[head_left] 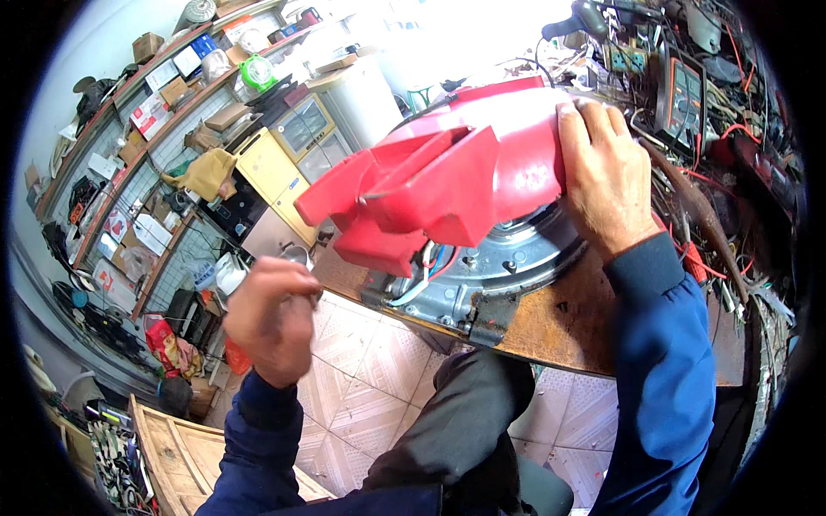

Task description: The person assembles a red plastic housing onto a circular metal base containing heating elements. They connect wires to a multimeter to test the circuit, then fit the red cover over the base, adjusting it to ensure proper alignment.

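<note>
A red plastic housing (430, 185) with boxy protruding parts is tilted up over a round grey metal base (516, 267) on the bench. My right hand (605, 176) grips the housing's right side, thumb low and fingers over the top. White, blue and red wires (428, 273) run from beneath the housing to the base, and their upper ends are hidden. Left of the base, my left hand (274, 318) hangs in the air, apart from the housing. Its fingers are curled together and a little blurred; whatever they may pinch is too small to name.
The worn wooden bench (564, 331) has its near edge above my knee. Tangled cables and a meter (684, 99) crowd its right side. Shelves (129, 181) packed with boxes line the left wall. A wooden panel (185, 460) lies at the lower left beside the tiled floor (361, 387).
</note>
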Tool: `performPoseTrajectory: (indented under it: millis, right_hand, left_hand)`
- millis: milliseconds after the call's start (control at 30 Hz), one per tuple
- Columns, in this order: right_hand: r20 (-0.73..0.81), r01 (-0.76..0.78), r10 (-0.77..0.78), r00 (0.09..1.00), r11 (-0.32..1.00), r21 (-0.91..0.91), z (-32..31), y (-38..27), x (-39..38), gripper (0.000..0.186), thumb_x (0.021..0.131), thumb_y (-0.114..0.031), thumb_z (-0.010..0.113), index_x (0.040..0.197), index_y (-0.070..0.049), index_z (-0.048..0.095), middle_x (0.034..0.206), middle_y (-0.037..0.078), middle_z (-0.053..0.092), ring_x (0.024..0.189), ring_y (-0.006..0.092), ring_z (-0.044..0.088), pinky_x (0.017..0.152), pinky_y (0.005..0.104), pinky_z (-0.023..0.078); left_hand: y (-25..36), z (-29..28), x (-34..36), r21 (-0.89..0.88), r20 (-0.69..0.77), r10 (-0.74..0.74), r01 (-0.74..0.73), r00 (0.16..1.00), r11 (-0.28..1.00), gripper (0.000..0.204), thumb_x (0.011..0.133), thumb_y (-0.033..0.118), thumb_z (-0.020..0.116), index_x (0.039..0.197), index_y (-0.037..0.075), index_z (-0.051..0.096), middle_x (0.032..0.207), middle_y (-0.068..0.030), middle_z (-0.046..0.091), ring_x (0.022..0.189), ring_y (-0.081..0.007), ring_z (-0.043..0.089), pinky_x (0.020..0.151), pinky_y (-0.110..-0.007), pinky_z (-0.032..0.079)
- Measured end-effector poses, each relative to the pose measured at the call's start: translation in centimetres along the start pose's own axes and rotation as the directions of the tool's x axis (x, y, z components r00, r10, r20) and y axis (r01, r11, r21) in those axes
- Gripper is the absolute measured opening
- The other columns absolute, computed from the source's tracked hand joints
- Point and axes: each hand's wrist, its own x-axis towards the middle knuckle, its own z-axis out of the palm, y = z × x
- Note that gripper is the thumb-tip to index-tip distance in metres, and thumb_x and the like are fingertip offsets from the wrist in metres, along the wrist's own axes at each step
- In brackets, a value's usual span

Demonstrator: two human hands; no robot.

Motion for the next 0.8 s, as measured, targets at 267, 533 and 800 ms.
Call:
performPoseTrajectory:
  millis: [267, 533, 800]
  right_hand:
    - [0.093, 0.016, -0.017, 0.996, 1.0, 0.011, -0.3, 0.2, -1.4, 0.047, 0.077, -0.011, 0.064, 0.12, 0.007, 0.059, 0.116, 0.023, 0.06, 0.104, 0.0389, 0.061, 0.085, 0.0423, 0.057]
    - [0.219, -0.234, 0.228, 0.949, 0.972, 0.001, -0.1, 0.0, -2.8, 0.076, 0.077, -0.04, 0.079, 0.134, 0.002, 0.053, 0.122, 0.022, 0.061, 0.108, 0.0402, 0.063, 0.085, 0.0453, 0.057]
    - [0.449, -0.468, 0.438, 0.779, 0.882, -0.048, -0.7, -1.5, -3.0, 0.065, 0.084, -0.016, 0.073, 0.141, 0.002, 0.045, 0.112, 0.026, 0.062, 0.098, 0.041, 0.068, 0.076, 0.0475, 0.057]
  left_hand:
    - [-10.5, 2.9, 8.3, -0.572, 0.316, -0.571, 0.632, 0.758, 0.522, 0.038, 0.103, 0.025, 0.06, 0.13, -0.001, 0.06, 0.126, -0.0115, 0.066, 0.118, -0.0186, 0.062, 0.103, -0.032, 0.049]
    - [-16.4, 6.5, 9.1, -0.483, 0.622, -0.538, 0.82, 0.568, 0.307, 0.029, 0.104, 0.029, 0.061, 0.12, 0.005, 0.064, 0.11, -0.0056, 0.071, 0.094, -0.0144, 0.07, 0.081, -0.029, 0.059]
    - [-15.9, 7.0, 8.1, -0.535, 0.598, -0.53, 0.792, 0.601, 0.295, 0.027, 0.104, 0.028, 0.059, 0.121, 0.007, 0.063, 0.108, -0.0028, 0.069, 0.093, -0.0131, 0.069, 0.08, -0.028, 0.058]
